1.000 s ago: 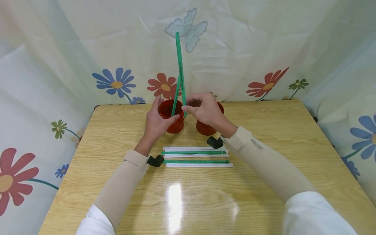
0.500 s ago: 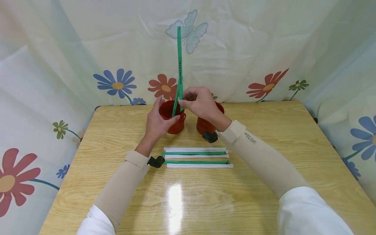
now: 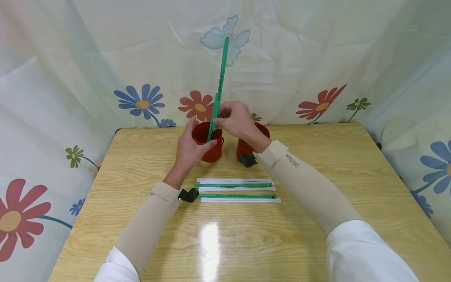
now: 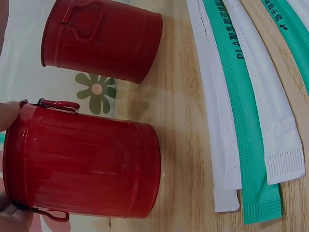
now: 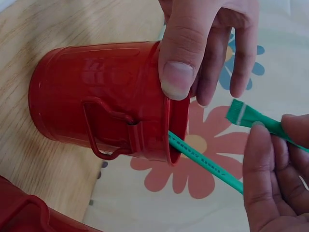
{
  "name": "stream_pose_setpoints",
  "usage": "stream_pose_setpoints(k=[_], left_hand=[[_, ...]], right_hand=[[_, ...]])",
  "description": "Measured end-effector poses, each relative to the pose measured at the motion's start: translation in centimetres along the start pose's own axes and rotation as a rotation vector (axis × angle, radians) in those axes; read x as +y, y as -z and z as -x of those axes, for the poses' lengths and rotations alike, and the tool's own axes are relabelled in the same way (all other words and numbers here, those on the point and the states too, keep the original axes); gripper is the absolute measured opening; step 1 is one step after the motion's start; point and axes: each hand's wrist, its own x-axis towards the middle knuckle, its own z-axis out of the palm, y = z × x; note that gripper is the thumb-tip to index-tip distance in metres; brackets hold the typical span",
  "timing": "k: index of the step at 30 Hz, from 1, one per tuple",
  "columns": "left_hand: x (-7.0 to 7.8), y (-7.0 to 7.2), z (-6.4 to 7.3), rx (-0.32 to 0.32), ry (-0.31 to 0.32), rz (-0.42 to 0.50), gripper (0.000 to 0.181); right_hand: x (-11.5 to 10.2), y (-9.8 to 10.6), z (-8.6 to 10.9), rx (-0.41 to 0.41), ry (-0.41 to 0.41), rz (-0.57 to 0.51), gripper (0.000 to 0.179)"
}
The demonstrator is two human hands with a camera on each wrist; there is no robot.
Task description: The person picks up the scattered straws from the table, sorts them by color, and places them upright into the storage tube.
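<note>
My left hand (image 3: pixel 188 147) grips the rim of a small red metal bucket (image 3: pixel 212 156), thumb on the near side. One green paper-wrapped straw (image 5: pixel 205 162) leans out of that bucket. My right hand (image 3: pixel 237 119) pinches another green-wrapped straw (image 3: pixel 222 72) near its lower end, over the bucket's mouth. In the right wrist view the crimped tip of the held straw (image 5: pixel 246 115) is outside the bucket, a little apart from the rim. A second red bucket (image 4: pixel 108 43) stands to the right, partly hidden behind my right wrist.
Several wrapped straws lie side by side on the wooden table (image 3: pixel 317 176) in front of the buckets, green ones (image 3: pixel 243 185) among white ones (image 3: pixel 243 200). A flowered curtain (image 3: pixel 282 78) hangs behind the table's back edge.
My right hand has risen and moved slightly left with the straw, whose top now tilts right. My left hand stays on the bucket.
</note>
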Motion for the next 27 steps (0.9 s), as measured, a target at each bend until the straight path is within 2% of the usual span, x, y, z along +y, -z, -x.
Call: stream_pose_setpoints(k=[8,16,19,27], left_hand=[[-0.2,0.0,-0.1,0.018,-0.021,0.004,0.091],[-0.4,-0.3,0.0,0.008,-0.027,0.002,0.09],[-0.3,-0.4,0.0,0.008,-0.031,0.015,0.09],[-0.3,-0.3,0.0,0.016,-0.032,0.017,0.089]], right_hand=[[-0.1,-0.6,-0.5,-0.067,-0.094,0.063,0.013],[0.4,-0.1,-0.2,-0.133,-0.217,0.104,0.025],[0.4,0.2,0.1,-0.142,-0.217,0.112,0.025],[0.3,0.8,0.8,-0.184,-0.152,0.131,0.022]])
